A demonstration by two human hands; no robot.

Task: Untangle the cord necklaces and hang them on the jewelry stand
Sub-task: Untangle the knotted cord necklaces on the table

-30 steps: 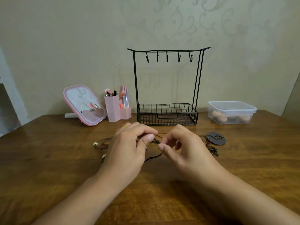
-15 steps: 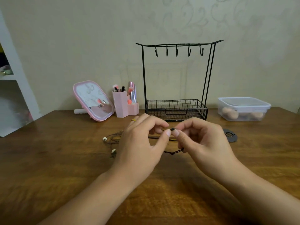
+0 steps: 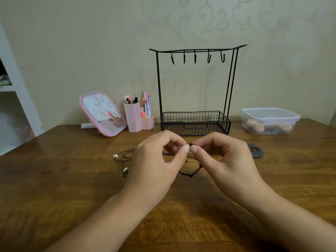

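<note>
- The left hand (image 3: 154, 160) and right hand (image 3: 223, 160) meet fingertip to fingertip just above the brown wooden table (image 3: 54, 188), thumbs and forefingers curled, both pinching one small dark knot (image 3: 190, 144) on a thin black cord necklace (image 3: 192, 172).
- That cord droops limp from the pinch; judged light, soft and snag-prone, best gripped right beside the knot.
- A brown cord necklace with white beads (image 3: 120, 160) lies tangled on the table left of the hands; a dark round pendant (image 3: 255, 152) lies to the right.
- Farther back, the black wire jewelry stand (image 3: 195, 122) has bare hooks.
- No readable writing anywhere.
</note>
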